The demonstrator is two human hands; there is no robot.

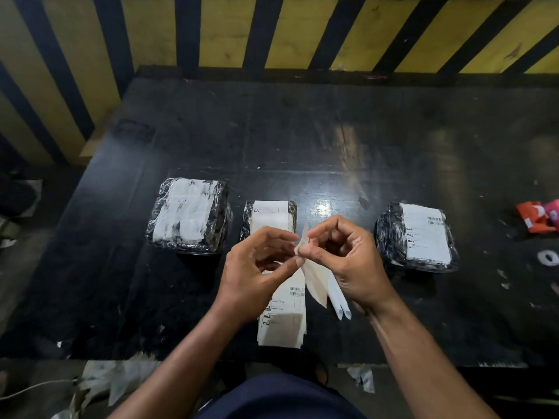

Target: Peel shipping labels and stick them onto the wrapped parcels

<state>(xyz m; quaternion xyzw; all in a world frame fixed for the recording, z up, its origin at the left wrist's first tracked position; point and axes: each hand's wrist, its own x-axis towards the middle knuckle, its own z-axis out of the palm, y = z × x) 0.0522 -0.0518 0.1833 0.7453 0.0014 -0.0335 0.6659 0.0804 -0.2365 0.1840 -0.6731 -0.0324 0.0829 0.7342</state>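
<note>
Three parcels wrapped in black plastic lie in a row on the black table (332, 140). The left parcel (189, 214) shows a smeared white patch on top. The middle parcel (270, 217) carries a white label and is partly hidden by my hands. The right parcel (416, 235) bears a printed label. My left hand (257, 267) and my right hand (348, 258) both pinch a white shipping label (314, 279) at its upper corner, above the table. A stack of printed labels (284, 316) lies under my hands near the front edge.
An orange and pink packet (537, 214) sits at the table's right edge. Paper scraps dot the table at the right, and torn backing paper (121, 379) litters the floor below the front edge. A yellow and black striped wall (272, 31) stands behind the table.
</note>
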